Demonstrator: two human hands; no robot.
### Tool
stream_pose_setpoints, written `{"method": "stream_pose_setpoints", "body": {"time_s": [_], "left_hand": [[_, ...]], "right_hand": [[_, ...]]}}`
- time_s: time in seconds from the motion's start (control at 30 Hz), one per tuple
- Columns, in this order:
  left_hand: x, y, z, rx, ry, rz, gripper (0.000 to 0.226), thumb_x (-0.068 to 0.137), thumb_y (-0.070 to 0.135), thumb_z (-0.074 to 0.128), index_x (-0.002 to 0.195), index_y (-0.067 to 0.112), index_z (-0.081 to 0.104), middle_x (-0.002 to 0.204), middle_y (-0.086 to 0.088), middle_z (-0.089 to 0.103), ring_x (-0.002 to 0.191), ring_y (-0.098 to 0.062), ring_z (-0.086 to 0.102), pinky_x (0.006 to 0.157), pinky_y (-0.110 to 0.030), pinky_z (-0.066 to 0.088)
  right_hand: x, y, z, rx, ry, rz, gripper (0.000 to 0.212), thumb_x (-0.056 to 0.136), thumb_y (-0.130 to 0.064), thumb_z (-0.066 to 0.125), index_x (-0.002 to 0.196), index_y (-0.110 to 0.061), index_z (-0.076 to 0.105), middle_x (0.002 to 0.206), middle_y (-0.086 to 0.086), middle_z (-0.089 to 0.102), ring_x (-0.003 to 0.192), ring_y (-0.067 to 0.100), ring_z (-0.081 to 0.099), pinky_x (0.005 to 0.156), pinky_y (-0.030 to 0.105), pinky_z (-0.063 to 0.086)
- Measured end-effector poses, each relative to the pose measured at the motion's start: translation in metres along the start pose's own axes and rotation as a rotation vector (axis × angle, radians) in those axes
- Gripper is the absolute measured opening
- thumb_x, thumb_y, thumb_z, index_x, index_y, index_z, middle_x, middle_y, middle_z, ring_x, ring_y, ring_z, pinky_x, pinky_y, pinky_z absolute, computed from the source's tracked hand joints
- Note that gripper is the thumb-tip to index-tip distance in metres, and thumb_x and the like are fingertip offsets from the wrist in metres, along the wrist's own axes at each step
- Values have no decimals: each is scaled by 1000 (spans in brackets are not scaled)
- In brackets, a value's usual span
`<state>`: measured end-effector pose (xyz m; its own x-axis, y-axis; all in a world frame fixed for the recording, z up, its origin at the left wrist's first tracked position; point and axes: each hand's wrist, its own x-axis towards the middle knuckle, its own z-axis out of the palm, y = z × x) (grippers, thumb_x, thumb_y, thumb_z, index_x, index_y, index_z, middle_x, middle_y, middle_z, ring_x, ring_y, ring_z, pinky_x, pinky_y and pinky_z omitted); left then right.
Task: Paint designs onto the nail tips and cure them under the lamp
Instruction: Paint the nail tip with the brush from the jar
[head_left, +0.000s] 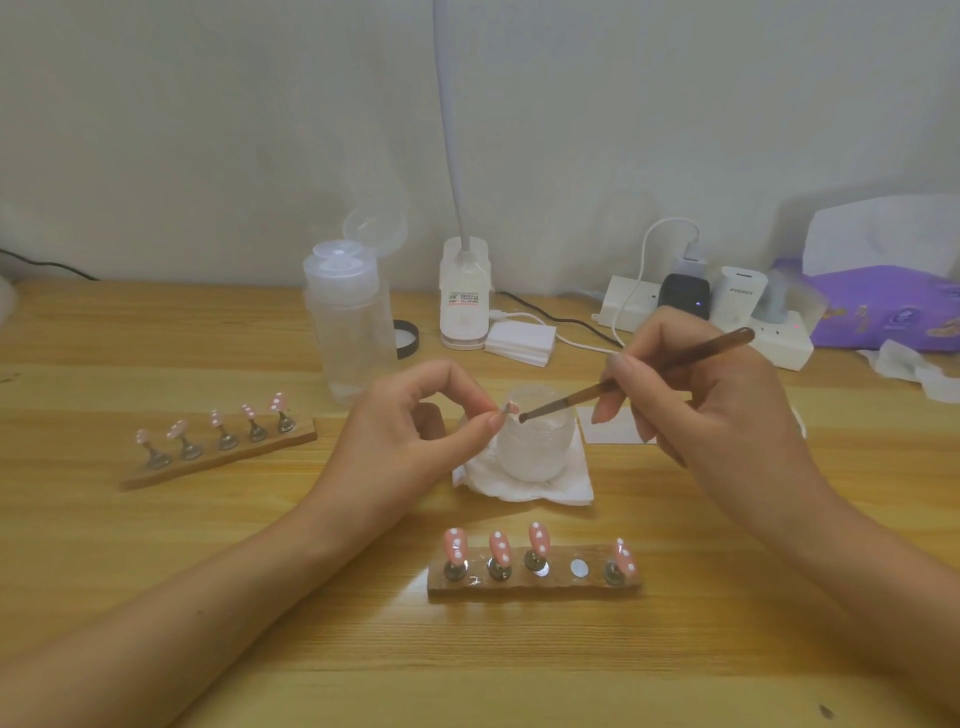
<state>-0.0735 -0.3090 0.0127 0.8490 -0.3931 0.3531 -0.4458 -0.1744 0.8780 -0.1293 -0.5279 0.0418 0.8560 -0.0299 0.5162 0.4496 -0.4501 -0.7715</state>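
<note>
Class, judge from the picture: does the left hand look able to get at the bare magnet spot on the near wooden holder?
Probably yes. The left hand, pinching a nail tip, hovers just behind the near holder; only a corner of the flat tissue lies near its path to the bare spot.

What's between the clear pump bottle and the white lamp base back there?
A black-rimmed round lid lies on the table between the pump bottle and the lamp base, its left edge hidden behind the bottle. The head view shows it.
</note>
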Motion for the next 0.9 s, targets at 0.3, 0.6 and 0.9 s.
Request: {"method": "stream_pose_setpoints", "body": {"time_s": [0.3, 0.6, 0.9], "left_hand": [[1, 0, 0, 61, 17, 10, 10, 84, 22, 75, 79, 21, 66, 79, 10, 70, 58, -15, 52, 59, -17, 45], [1, -2, -1, 70, 17, 34, 15, 87, 20, 75, 78, 29, 66, 81, 16, 68, 56, -2, 48, 58, -11, 41], [1, -1, -1, 100, 24, 106, 10, 88, 17, 73, 82, 23, 68, 58, 29, 56, 50, -4, 39, 53, -9, 35]], "right_hand": [[-1, 8, 9, 48, -33, 85, 21, 100, -19, 59, 81, -9, 58, 69, 5, 71, 48, 9, 49, 43, 16, 37], [-5, 15, -2, 349, 192, 285, 23, 102, -20, 51, 82, -10, 55, 65, 9, 67, 45, 10, 46, 37, 17, 31], [-7, 25, -3, 574, 221, 383, 20, 96, -27, 54, 84, -11, 57, 65, 7, 69, 48, 11, 54, 41, 17, 38]]}}
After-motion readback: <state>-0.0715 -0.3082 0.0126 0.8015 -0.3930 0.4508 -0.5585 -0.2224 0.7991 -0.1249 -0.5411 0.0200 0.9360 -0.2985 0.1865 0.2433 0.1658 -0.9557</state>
